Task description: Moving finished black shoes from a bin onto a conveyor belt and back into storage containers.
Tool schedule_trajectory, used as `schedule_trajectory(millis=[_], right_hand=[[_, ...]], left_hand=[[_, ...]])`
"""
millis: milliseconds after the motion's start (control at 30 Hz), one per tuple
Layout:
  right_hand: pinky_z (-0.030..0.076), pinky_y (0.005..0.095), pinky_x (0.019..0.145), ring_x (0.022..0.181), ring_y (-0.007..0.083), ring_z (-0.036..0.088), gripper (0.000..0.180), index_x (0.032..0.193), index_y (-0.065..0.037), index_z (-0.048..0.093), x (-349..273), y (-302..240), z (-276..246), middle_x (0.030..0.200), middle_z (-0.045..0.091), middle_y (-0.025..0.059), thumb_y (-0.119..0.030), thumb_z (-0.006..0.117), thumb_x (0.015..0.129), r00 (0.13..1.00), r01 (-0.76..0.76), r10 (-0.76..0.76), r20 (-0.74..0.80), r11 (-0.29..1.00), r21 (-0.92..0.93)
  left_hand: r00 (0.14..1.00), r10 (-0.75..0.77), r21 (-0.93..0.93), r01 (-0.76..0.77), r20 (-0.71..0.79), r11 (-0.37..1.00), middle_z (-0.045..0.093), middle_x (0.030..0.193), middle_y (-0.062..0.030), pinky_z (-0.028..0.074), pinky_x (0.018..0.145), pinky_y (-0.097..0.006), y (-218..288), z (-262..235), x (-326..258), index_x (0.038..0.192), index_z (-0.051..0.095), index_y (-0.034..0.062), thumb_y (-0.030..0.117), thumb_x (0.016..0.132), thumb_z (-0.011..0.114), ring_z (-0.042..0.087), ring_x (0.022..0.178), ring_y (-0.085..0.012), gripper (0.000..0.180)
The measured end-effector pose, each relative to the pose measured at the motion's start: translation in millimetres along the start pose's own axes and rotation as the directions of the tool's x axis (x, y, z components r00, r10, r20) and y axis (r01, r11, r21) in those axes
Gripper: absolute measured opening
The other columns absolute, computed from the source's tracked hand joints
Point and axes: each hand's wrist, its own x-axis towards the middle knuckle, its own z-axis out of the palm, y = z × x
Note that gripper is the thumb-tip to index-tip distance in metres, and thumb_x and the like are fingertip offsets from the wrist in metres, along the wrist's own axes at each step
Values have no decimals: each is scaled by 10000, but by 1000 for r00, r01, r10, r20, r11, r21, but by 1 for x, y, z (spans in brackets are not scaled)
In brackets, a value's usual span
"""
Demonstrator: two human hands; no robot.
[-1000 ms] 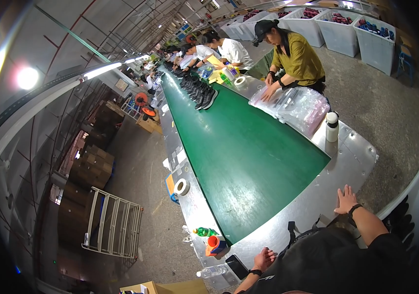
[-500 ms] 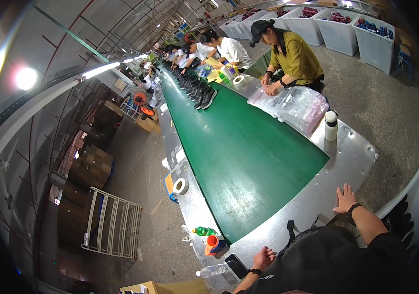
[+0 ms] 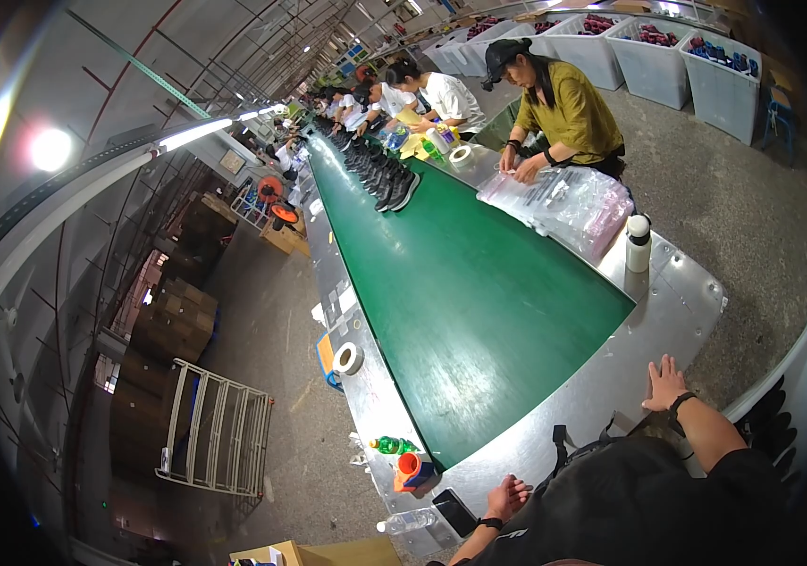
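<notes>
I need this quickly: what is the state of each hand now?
Left hand: partly open, loosely curled, no object visible in it.
Right hand: open and spread at the metal table, holding nothing.

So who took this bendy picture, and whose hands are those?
No robot here! A person wears a camera on their head, looking down, and its wide lens bends straight edges. Those are the wearer's own hands: the left hand is beside a black phone, and the right hand spreads at the edge of the metal table. Neither seems to hold anything. Ahead is a green belt with dark shoes lined up farther along. To its right, a co-worker touches clear plastic bags.
</notes>
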Motion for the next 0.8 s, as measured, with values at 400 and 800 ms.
schedule_trajectory(millis=[400, 800], right_hand=[[224, 528, 1181, 1504, 432, 69, 1116, 1569, -93, 158, -1, 0, -1, 1611, 24, 287, -494, 777, 731, 1000, -2, 2, 4, 1000, -1], [218, 528, 1185, 1505, 428, 62, 1112, 1570, -93, 157, -1, -1, -2, 1611, 23, 288, -490, 776, 735, 1000, -3, 3, 5, 1000, 3]], left_hand=[[1000, -10, -3, 10, 12, 1000, 689, 884, -95, 562, 661, -343, 0, -1, 1, 1042, 602, 27, 369, 1005, 544, 671, 720, -220, 349], [1000, -16, 8, 16, 9, 1000, 690, 882, -81, 562, 667, -335, -1, -2, 2, 1038, 604, 35, 378, 1010, 534, 671, 723, -208, 351]])
